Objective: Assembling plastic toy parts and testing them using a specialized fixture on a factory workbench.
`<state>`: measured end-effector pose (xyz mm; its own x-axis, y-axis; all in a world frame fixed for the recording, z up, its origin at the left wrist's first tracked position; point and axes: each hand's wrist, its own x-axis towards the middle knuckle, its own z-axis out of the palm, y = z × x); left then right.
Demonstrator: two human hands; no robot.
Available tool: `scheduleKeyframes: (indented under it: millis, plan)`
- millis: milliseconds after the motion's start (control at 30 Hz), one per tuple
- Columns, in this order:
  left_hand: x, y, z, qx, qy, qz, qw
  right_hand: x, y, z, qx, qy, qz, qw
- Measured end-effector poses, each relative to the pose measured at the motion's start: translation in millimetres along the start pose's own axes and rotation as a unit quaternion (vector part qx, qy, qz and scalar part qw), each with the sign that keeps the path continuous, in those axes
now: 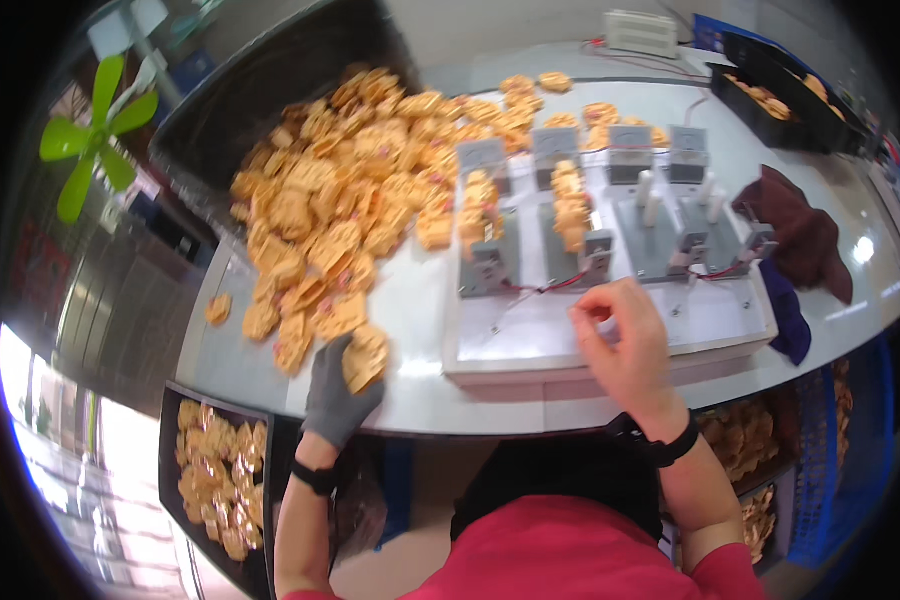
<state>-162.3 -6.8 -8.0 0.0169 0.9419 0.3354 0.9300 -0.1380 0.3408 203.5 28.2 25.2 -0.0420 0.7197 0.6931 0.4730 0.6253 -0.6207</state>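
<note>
My left hand [340, 392], in a grey glove, grips a yellow-orange moulded plastic piece [366, 358] at the front edge of a large pile of similar pieces [320, 215]. My bare right hand [625, 340] hovers over the front of a white fixture box [530, 352], its thumb and fingers curled together. Anything between those fingertips is too small or hidden to make out. Two stations of the fixture carry a yellow-orange piece each, the left one [478, 208] and its neighbour [570, 205]. On the two right stations, white posts [650, 200] stand uncovered.
Behind the pile a black bin [270, 90] lies tipped. A brown cloth [795, 235] is right of the fixture, below black trays [760, 105] of pieces. At lower left is a crate [170, 470] of pieces; a green fan [95, 140] stands at far left. Red wires [545, 289] cross the fixture.
</note>
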Motion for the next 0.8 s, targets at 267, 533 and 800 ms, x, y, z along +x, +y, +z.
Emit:
scheduleKeyframes:
  millis: [267, 533, 800]
  plan:
    - [-12.9, 63.0, -29.1, -0.239, 0.0, -0.095, 0.966, -2.3, -2.4, -6.1, 0.024, -0.03, 0.003, 0.999]
    - [-13.8, 146.3, -41.6, -0.515, -0.157, -0.054, 0.841, -10.5, -54.4, 0.5, 0.324, -0.188, 0.098, 0.922]
    - [2.3, 192.6, -13.2, -0.566, -0.262, -0.083, 0.777, -13.4, -44.6, -22.6, 0.316, -0.143, 0.184, 0.92]
